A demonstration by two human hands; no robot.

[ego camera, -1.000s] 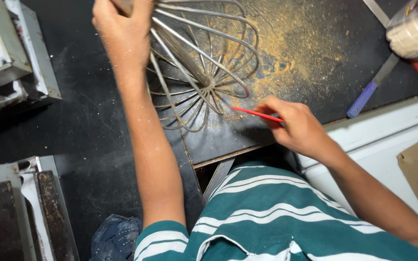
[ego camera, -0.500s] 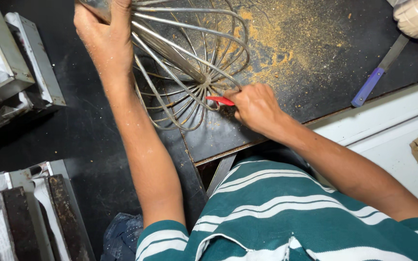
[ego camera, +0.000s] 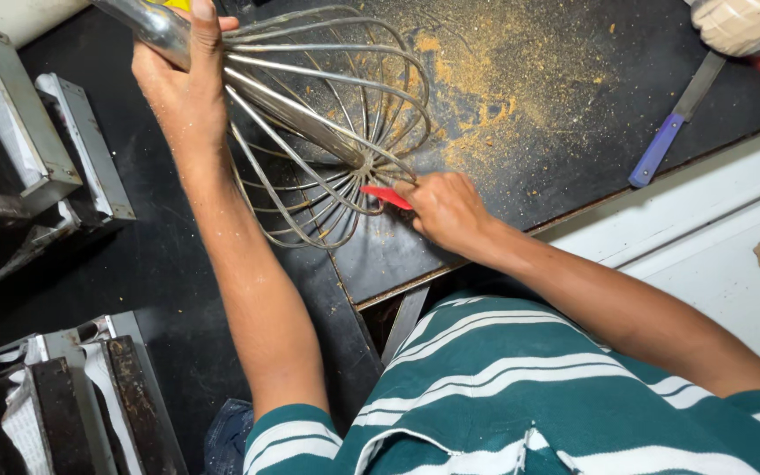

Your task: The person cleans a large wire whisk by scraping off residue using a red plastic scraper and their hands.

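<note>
Big wire whisk [ego camera: 327, 132] lying tilted over the dark tabletop [ego camera: 573, 141], left hand [ego camera: 182, 88] clamped round its steel handle, right hand [ego camera: 446, 211] pinching a small red tool [ego camera: 386, 196] against the wire tips, yellow powder [ego camera: 494, 79] scattered beyond, blue-handled knife [ego camera: 670, 132] well right.

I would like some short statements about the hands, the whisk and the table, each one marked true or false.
1. The left hand grips the handle of the big wire whisk. True.
2. The right hand holds a blue tool. False: it holds a thin red tool.
3. The red tool's tip is at the whisk wires. True.
4. The dark table is dusted with white flour. False: the powder is yellow-orange.
</note>
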